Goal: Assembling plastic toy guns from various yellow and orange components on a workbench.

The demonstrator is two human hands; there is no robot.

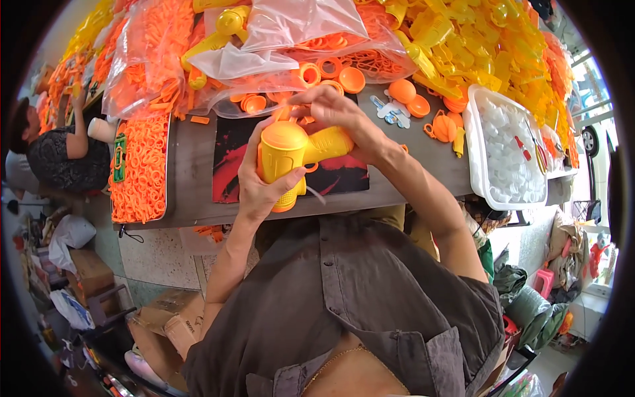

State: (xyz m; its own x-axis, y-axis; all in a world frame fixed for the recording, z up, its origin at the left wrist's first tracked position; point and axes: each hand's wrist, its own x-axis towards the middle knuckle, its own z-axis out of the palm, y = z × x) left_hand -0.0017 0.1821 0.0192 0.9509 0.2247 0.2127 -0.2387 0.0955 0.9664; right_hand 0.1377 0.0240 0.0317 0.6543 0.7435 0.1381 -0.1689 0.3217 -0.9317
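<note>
My left hand [253,177] is wrapped round a yellow plastic toy [273,159] with a round orange cap [285,135] on top, its thumb across the front. A ribbed yellow arm sticks out of the toy toward the right, and a small orange ring [311,168] hangs below that arm. My right hand [344,118] curls over the toy's far side, its palm beside the arm's end. Its fingertips come together near a small orange piece [283,114]; whether they pinch it is unclear. Under the toy lies a black and red mat [347,180].
At left stands a tray of orange rings [139,188]; at right, a white bin [473,149] of translucent parts with scissors [541,159]. Plastic bags [297,26] and yellow parts [456,43] pile up behind. Orange half-balls [402,91] lie right of the mat. Another person [63,142] sits far left.
</note>
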